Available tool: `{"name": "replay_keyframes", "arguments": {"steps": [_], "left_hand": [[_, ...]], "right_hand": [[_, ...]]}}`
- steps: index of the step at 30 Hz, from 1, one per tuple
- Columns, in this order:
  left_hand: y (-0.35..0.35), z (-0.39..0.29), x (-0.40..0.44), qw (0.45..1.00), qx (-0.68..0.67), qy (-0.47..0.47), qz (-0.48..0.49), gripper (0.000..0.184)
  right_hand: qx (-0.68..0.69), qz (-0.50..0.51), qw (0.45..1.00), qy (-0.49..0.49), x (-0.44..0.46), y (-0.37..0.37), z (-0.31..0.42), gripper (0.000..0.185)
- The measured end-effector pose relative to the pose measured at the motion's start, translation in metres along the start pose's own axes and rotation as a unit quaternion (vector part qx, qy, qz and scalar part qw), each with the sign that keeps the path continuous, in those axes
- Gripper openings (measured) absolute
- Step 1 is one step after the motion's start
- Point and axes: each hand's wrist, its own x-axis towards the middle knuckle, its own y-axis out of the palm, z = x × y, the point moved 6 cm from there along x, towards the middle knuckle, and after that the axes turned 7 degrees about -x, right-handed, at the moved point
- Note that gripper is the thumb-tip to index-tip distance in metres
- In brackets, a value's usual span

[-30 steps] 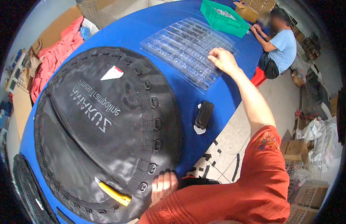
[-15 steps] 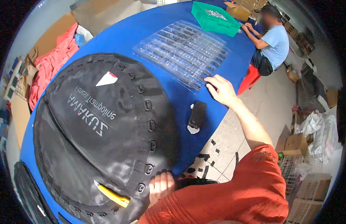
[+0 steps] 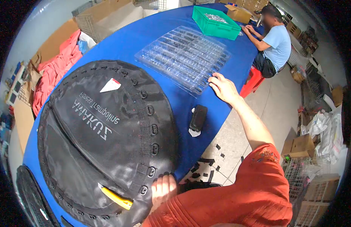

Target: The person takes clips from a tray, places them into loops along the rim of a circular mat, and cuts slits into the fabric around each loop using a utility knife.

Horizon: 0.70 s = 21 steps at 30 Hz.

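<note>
A black round trampoline mat with hooks round its rim and mirrored lettering lies on the blue table. My left hand rests at the mat's lower right edge, its fingers close together and bent against it. On the mat are a yellow cutter and a white triangular label. My right hand is at the right corner of a clear plastic tray with rows of compartments, its thumb and fingers slightly apart and nothing visible between them. A black oblong object lies below the tray.
A green crate of small shiny parts and a cardboard box stand at the far end. A co-worker sits there on a red stool. Black scraps litter the floor. Cartons and wire baskets are at right.
My right hand has moved from over the tray toward its right corner, and its fingers have spread slightly. My left hand stays at the mat's edge. The camera view has shifted a little.
</note>
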Motion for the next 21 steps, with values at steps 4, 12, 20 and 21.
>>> {"name": "replay_keyframes", "arguments": {"steps": [4,12,20,21], "left_hand": [[0.001,0.0,-0.001,1.0,0.004,0.008,0.001,0.037],[0.001,0.001,-0.002,1.0,0.0,0.009,0.005,0.038],[0.004,0.003,-0.004,1.0,0.004,0.007,0.003,0.04],[0.004,0.003,-0.005,1.0,0.006,0.014,0.0,0.04]], "right_hand": [[-0.03,0.039,0.999,-0.017,0.0,-0.002,-0.003,0.019],[-0.04,0.087,0.994,-0.052,-0.018,-0.016,-0.002,0.021],[-0.035,0.07,0.996,-0.05,-0.026,-0.017,-0.003,0.021],[-0.031,0.065,0.996,-0.048,-0.024,-0.019,-0.002,0.022]]}}
